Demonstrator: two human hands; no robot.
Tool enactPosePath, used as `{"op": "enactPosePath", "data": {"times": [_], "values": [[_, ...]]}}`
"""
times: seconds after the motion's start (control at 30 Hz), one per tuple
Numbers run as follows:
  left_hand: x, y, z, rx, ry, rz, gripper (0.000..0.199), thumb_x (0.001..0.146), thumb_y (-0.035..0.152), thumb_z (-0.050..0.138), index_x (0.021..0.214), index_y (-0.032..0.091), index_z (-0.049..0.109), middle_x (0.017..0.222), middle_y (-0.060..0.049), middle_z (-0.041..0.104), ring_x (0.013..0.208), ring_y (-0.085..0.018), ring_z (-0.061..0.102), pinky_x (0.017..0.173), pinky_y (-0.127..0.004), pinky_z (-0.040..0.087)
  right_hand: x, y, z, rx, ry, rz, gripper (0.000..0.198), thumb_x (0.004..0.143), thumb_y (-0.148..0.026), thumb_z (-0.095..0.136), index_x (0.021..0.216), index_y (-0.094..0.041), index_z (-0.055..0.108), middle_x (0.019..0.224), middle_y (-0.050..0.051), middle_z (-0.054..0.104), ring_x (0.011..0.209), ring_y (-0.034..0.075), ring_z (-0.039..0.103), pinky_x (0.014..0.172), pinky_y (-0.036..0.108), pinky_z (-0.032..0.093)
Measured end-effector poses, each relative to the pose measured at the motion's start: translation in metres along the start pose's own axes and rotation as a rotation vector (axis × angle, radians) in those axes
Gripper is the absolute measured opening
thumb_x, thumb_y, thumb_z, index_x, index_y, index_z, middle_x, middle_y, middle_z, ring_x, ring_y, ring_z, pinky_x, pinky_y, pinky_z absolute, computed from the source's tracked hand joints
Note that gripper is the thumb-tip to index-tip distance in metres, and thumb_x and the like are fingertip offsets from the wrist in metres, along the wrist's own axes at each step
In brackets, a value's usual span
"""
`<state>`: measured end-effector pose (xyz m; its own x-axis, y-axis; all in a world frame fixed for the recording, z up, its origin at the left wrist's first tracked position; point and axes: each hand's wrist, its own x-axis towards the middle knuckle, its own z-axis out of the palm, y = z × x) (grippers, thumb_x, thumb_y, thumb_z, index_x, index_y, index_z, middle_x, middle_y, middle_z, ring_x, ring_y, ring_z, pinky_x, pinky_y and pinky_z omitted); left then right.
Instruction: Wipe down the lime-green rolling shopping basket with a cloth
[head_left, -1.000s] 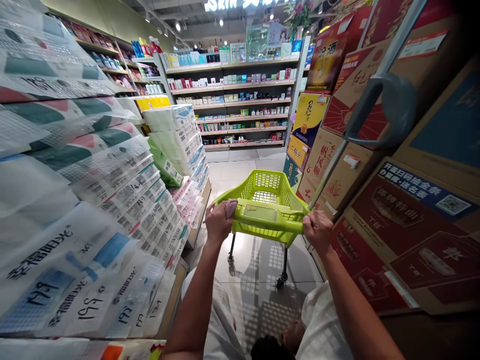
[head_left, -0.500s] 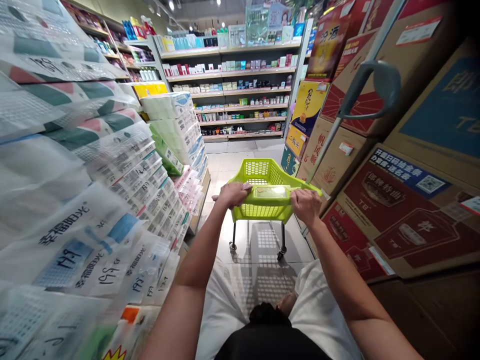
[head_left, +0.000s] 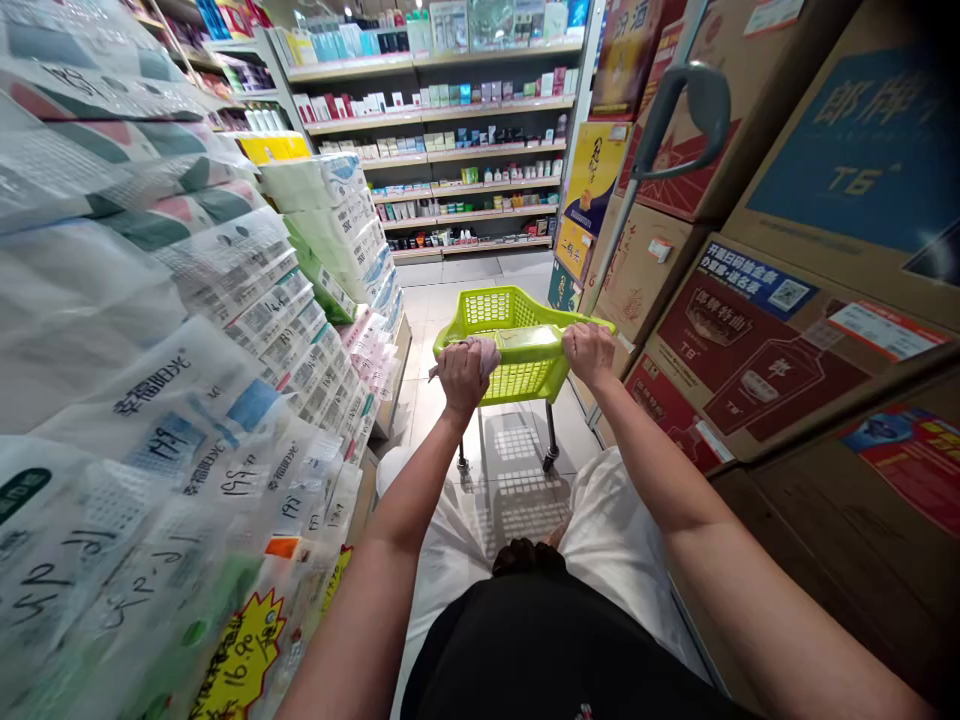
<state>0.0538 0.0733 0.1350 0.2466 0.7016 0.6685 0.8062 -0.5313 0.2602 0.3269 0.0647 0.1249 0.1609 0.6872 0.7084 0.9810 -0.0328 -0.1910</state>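
Note:
A lime-green shopping cart (head_left: 556,378) with a perforated basket stands in front of me, and no goods show in the visible part of it. My right hand (head_left: 591,350) is closed around the right end of its handle (head_left: 529,342). At the handle's left end my left hand (head_left: 461,378) is closed, with a crumpled pinkish-grey cloth (head_left: 490,352) bunched between it and the bar. The left fingers are partly hidden by the back of the hand and the cloth.
Packs of tissue paper (head_left: 150,400) are piled high along the left. Stacked liquor cartons (head_left: 750,350) line the right, beside a metal pole with a grey hook-shaped handle (head_left: 682,120). Shelves of small boxed goods (head_left: 442,130) stand across the aisle's end. Tiled floor (head_left: 427,305) lies ahead.
My view has tipped down and turned slightly right, so the surroundings sit higher and further left. My left wrist has bent, and the cloth shows more. Both hands stay at the handle.

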Motion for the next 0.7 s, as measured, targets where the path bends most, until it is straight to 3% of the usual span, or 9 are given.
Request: {"op": "enactPosePath", "data": {"times": [0.1,0.2,0.33,0.5,0.7], "values": [[-0.017,-0.004,0.012,-0.083,0.137,0.042,0.035,0.098,0.043,0.053,0.118,0.018,0.068,0.123,-0.020,0.070,0.128,-0.035,0.061,0.119,-0.053,0.033,-0.003,-0.001,-0.002,-0.023,-0.003,0.005,0.040,0.100,-0.025,0.035,0.081,-0.019,0.069,0.085,0.011,0.071,0.086,0.024,0.055,0.088,0.040,0.035],[-0.015,-0.006,0.005,-0.074,0.115,0.064,0.039,0.099,0.048,0.052,0.119,0.018,0.068,0.125,-0.020,0.070,0.127,-0.035,0.061,0.116,-0.052,0.036,-0.004,-0.003,-0.005,-0.041,-0.056,0.008,0.041,0.101,-0.025,0.034,0.083,-0.018,0.070,0.093,0.012,0.073,0.089,0.025,0.056,0.090,0.040,0.034],[0.001,-0.005,-0.021,0.018,-0.036,0.045,0.038,0.098,0.044,0.051,0.118,0.017,0.068,0.118,-0.019,0.072,0.117,-0.034,0.065,0.107,-0.048,0.043,-0.006,-0.012,-0.010,-0.036,-0.100,0.026,0.040,0.102,-0.025,0.034,0.086,-0.018,0.069,0.099,0.012,0.074,0.093,0.025,0.057,0.092,0.040,0.033],[0.027,0.000,-0.051,0.136,-0.258,-0.118,0.039,0.098,0.046,0.050,0.115,0.016,0.069,0.107,-0.017,0.075,0.101,-0.032,0.070,0.094,-0.041,0.049,-0.009,-0.023,-0.018,-0.010,-0.135,0.010,0.041,0.103,-0.026,0.033,0.086,-0.018,0.069,0.102,0.012,0.075,0.096,0.025,0.057,0.093,0.041,0.031],[0.067,-0.003,-0.055,0.217,-0.549,-0.213,0.059,0.094,0.065,0.046,0.111,0.017,0.075,0.110,-0.018,0.077,0.103,-0.034,0.072,0.088,-0.039,0.052,-0.007,-0.029,-0.033,-0.032,-0.201,0.049,0.042,0.103,-0.029,0.034,0.087,-0.018,0.072,0.104,0.013,0.076,0.097,0.026,0.060,0.093,0.041,0.031]]}}
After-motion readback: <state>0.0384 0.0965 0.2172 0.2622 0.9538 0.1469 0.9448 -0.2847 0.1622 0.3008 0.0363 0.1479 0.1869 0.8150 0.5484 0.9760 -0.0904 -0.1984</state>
